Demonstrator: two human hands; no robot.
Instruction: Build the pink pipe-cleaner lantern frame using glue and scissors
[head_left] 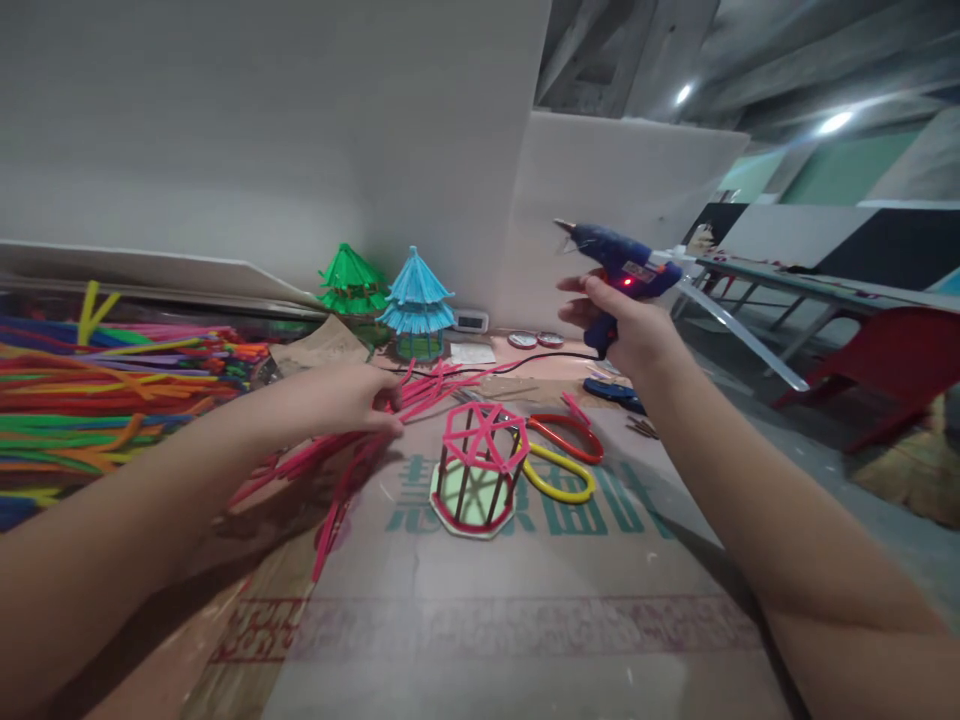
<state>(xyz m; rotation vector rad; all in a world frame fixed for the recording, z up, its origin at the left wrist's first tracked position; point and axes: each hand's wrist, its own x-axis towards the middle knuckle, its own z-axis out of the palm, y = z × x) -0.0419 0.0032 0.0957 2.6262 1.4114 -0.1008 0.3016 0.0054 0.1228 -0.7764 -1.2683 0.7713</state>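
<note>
My right hand (pixel 619 315) is raised, wrapped round the handle of a blue glue gun (pixel 619 250). Its red light is lit, the nozzle points left, and a clear glue stick (pixel 742 330) sticks out of the back. My left hand (pixel 367 400) is at a loose pile of pink pipe cleaners (pixel 439 385), fingers curled and closed on some of them. Between my hands stands a small frame (pixel 486 440) with a pink spoked top, dark brown posts and a pale octagonal base. Scissors (pixel 562 475) with one red and one yellow handle lie just right of it.
Pipe cleaners in many colours (pixel 135 390) are heaped at the left. A green tiered-roof model (pixel 351 275) and a blue one (pixel 416 305) stand against the white board. A black cord (pixel 532 358) crosses the table behind. A red chair (pixel 892 360) stands at the right.
</note>
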